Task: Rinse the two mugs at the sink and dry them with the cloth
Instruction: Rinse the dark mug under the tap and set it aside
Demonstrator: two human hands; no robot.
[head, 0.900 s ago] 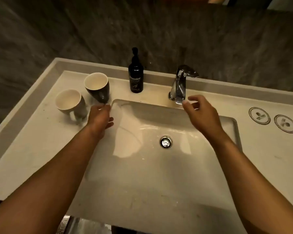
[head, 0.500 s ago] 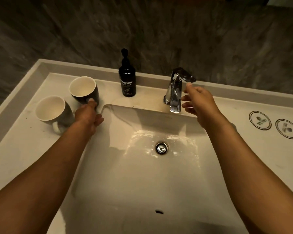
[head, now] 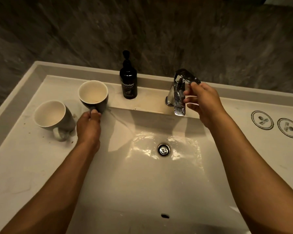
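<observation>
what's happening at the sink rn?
A person is starting to rinse two mugs. The left hand is closed on the handle of the dark mug nearest the basin, which still sits on the counter. The right hand has its fingers on the faucet lever; no stream shows, though the basin looks wet around the drain. The grey mug stands untouched further left. A hand wash bottle stands behind. No cloth is in view.
</observation>
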